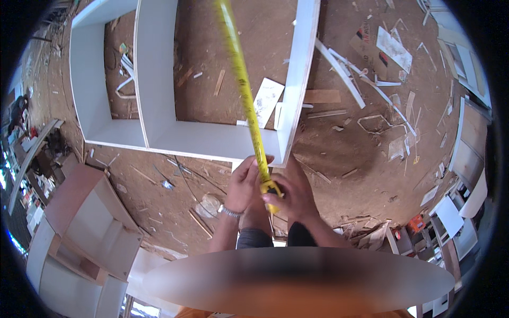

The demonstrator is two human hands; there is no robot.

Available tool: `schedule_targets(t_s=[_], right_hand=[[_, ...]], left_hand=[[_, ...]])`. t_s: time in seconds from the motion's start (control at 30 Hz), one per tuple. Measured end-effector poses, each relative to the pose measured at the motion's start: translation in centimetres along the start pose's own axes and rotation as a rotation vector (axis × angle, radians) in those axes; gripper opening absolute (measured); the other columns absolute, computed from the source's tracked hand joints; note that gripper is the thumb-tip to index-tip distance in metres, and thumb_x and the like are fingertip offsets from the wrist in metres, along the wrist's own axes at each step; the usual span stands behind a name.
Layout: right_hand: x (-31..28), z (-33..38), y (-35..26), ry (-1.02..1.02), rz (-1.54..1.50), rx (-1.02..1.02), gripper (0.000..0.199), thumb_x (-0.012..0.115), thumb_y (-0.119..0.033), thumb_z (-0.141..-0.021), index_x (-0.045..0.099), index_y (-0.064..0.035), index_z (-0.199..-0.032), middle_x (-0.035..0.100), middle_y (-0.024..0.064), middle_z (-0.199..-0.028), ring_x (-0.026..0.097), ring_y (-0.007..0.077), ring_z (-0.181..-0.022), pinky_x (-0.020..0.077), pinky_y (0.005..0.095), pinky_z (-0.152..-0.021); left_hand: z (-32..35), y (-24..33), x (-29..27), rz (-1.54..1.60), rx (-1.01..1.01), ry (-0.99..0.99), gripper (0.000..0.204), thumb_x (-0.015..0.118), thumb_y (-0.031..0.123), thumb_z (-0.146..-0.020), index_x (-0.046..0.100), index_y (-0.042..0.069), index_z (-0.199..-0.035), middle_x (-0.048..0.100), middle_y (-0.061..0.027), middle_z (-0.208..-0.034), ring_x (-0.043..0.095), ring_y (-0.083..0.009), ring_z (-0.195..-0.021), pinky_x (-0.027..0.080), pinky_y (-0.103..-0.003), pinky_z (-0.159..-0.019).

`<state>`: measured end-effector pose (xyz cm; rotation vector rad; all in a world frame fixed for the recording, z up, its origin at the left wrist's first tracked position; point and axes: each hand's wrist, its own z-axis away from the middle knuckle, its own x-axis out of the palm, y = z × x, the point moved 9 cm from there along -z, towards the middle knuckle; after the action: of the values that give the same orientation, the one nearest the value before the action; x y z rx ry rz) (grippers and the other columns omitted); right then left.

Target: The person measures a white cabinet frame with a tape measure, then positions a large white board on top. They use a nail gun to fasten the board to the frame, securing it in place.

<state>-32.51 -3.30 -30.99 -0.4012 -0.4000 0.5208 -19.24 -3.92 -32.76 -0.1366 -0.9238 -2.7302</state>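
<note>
A yellow tape measure (273, 203) is in my right hand (295, 195), whose fingers close around its case. Its yellow blade (245, 90) extends away from me, over the near corner of a white cabinet frame (207, 142) and past the top of the picture. My left hand (244, 183), with a metal watch on the wrist, is closed beside the blade just ahead of the case. Its fingertips meet the blade near the frame's near edge; part of that grip is hidden. The frame lies on the ground, with an upright divider (139, 74) between its two visible bays.
White offcuts (268, 100) lie inside the frame, and more strips (344, 74) are scattered to the right. A brown-and-white cabinet (90, 217) stands at the near left. Thin cables (185, 175) cross the dirt. Panels (469, 153) lean along the right side.
</note>
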Motion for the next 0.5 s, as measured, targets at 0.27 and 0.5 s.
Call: schedule_targets(t_s=[0.27, 0.5], right_hand=[[4.0, 3.2, 1.0, 0.272, -0.181, -0.174, 0.059, 0.044, -0.042, -0.106, 0.038, -0.0035, -0.150, 0.052, 0.0193, -0.141, 0.052, 0.0300, -0.130, 0.0403, 0.0390, -0.108], [5.4, 6.2, 2.9, 0.241, 0.051, -0.064, 0.066, 0.027, -0.052, -0.106, 0.035, -0.0024, -0.149, 0.057, 0.0333, -0.128, 0.056, 0.0513, -0.118, 0.0469, 0.0543, -0.098]], left_hand=[[5.4, 0.5, 1.4, -0.192, -0.302, 0.042, 0.035, 0.053, 0.027, -0.106, 0.066, -0.002, -0.122, 0.068, -0.0068, -0.110, 0.061, -0.0123, -0.102, 0.050, -0.028, -0.091], [8.1, -4.0, 1.5, -0.340, -0.288, -0.162, 0.046, 0.041, 0.035, -0.109, 0.060, 0.001, -0.133, 0.066, -0.0167, -0.121, 0.063, -0.0219, -0.107, 0.049, -0.035, -0.097]])
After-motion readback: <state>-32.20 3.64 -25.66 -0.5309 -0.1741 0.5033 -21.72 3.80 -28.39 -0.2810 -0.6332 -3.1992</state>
